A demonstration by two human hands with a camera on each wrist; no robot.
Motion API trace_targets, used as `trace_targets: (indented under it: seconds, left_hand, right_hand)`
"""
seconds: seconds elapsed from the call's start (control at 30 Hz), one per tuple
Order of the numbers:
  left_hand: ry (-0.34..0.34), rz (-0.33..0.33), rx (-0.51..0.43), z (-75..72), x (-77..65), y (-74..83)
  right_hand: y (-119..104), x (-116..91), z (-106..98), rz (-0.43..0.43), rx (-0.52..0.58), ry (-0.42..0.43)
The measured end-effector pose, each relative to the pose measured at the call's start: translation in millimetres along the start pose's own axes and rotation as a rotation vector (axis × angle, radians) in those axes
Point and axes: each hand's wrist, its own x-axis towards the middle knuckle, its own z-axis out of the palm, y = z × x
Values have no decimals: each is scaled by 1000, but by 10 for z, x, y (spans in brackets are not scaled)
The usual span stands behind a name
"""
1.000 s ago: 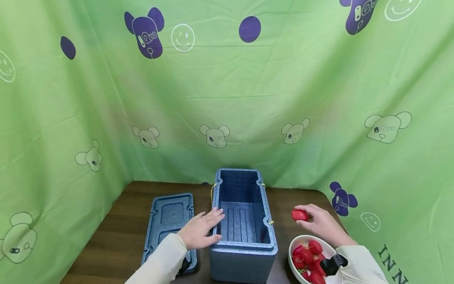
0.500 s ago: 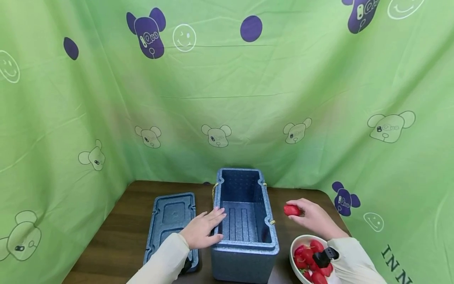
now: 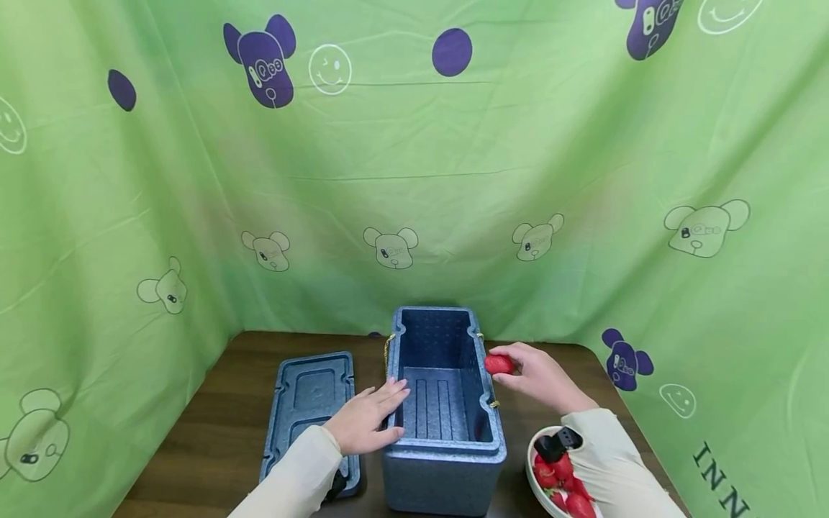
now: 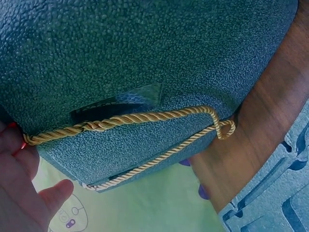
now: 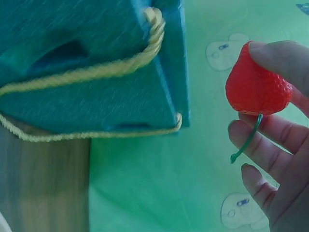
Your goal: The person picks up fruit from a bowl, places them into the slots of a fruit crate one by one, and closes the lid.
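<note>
A deep blue foam box (image 3: 447, 475) stands uncovered at the middle of the table, its ribbed floor bare in the head view. On its left rim rests my left hand (image 3: 368, 419), fingers stretched out over the edge. My right hand (image 3: 540, 375) pinches a red strawberry (image 3: 499, 365) between thumb and fingers beside the box's right rim. In the right wrist view a thin green stem (image 5: 247, 141) hangs from the strawberry (image 5: 256, 87). A white bowl (image 3: 532, 483) holding several more strawberries (image 3: 557, 475) sits lower right, partly covered by my right sleeve.
The blue lid (image 3: 317, 388) lies flat on the brown table (image 3: 194, 432), left of the box. Yellow rope handles (image 4: 145, 117) hang along the box's sides. A green printed curtain (image 3: 388, 165) encloses the back and both sides.
My right hand has carried the strawberry left and slightly away from me, from above the bowl to the box's right rim. My left hand has stayed on the left rim.
</note>
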Motion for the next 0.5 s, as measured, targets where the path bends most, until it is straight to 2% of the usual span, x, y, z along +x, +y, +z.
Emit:
trace_targets:
  seconds: [0.23, 0.5]
  left_hand:
    - [-2, 13, 9, 0, 17, -1]
    - [-2, 5, 15, -13, 3, 0]
  right_hand:
    - [-149, 172, 67, 13, 37, -81]
    - [-369, 427, 216, 14, 118, -127]
